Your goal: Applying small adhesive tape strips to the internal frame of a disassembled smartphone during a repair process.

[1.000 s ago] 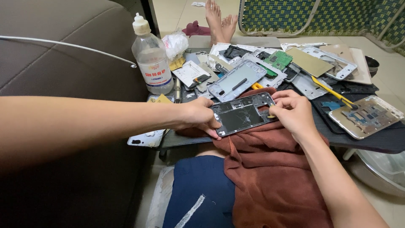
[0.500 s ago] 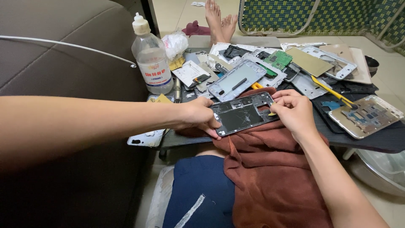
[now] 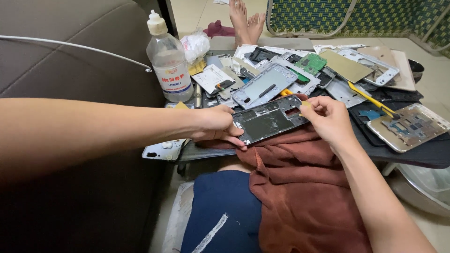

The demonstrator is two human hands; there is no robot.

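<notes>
A dark phone frame (image 3: 269,119) with bare inner parts lies tilted over a rust-red cloth (image 3: 300,187) on my lap. My left hand (image 3: 216,125) grips its left end, thumb under the edge. My right hand (image 3: 328,119) pinches its upper right corner, where a small yellowish piece (image 3: 305,104) shows between the fingertips. Behind the frame lies a heap of phone frames and back covers, among them a grey-blue one (image 3: 262,86) and a green circuit board (image 3: 313,63).
A clear plastic bottle (image 3: 169,61) with a white cap stands at the left of the low black table (image 3: 422,157). A gold phone frame (image 3: 410,126) and a yellow tool (image 3: 372,100) lie right. Another person's bare feet (image 3: 246,21) rest beyond. A brown sofa (image 3: 70,70) fills the left.
Nearly nothing differs. Both hands stay on the dark phone frame; the fingers of my right hand have shifted slightly at its upper right corner.
</notes>
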